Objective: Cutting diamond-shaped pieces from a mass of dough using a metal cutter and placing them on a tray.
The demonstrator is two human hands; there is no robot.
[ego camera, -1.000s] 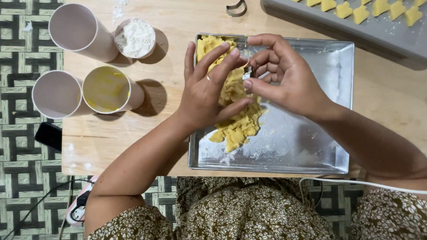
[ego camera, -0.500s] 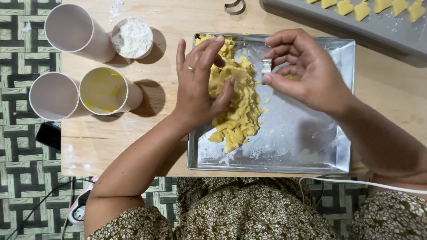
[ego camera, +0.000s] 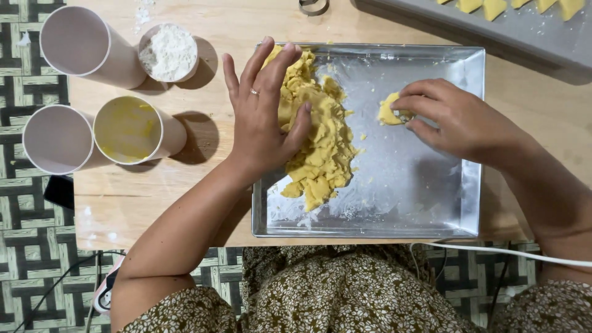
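**Dough worked in a metal tray**

The yellow dough mass (ego camera: 317, 139) is pressed by the left hand (ego camera: 262, 120), fingers spread flat, at the left of the metal tray (ego camera: 419, 203). A small dough piece (ego camera: 390, 114) is pinched by the right hand (ego camera: 459, 123). Paper cups (ego camera: 132, 129) are set nearby.

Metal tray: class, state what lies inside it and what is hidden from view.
Inside the metal tray: a yellow dough pile, flour dusting, and a small dough piece pinched by the right hand. The left hand covers part of the pile, hiding the dough beneath.
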